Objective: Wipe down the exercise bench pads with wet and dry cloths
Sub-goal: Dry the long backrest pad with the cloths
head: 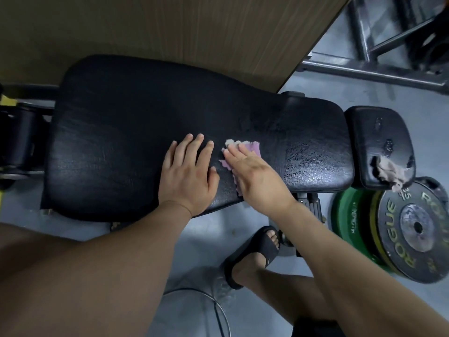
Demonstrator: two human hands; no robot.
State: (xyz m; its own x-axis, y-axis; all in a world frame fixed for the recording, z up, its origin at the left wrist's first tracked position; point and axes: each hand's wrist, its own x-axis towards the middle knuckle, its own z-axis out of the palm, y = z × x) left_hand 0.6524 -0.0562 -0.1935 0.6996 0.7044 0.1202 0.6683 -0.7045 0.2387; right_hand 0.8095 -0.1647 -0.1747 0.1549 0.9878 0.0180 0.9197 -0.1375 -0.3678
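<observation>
Wiping step, I think; right hand flat, pressing the cloth on the pad; left hand flat, holding nothing; next, push the cloth over the rest.

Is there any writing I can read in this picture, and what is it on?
"ROGUE": yellowish letters on the black weight plate, left of its hub; it begins again at upper right, cut off by the frame edge.
"35": near the same plate's top rim; the tiny mark beside it is unreadable.
Green plate: small lettering, too blurred to read.
</observation>
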